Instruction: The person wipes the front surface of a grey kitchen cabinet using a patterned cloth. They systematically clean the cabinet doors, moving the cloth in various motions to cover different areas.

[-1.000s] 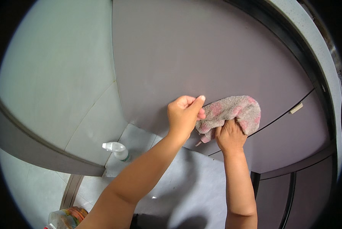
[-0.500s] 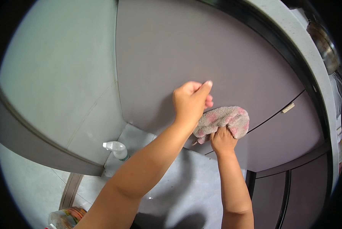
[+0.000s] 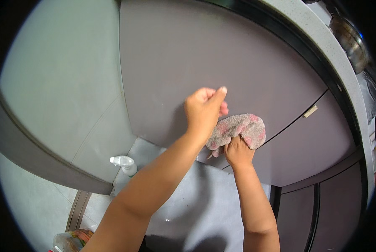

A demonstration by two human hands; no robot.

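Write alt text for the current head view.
The right hand holds a grey, pink-patched cloth against a mauve-grey cabinet front. The left hand, curled with nothing visible in it, is up-left of the cloth. A white-topped spray bottle stands on the floor at left.

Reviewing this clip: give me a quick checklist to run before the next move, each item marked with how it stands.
1. Cloth in the right grip: ok, it covers the fingers.
2. Cloth spread flat: not ok, it is bunched and folded.
3. Cloth damp: cannot tell by sight.
4. Left grip empty: cannot tell, the fingers are curled and the palm is hidden.
5. Spray bottle upright on the floor, apart from both grips: ok.
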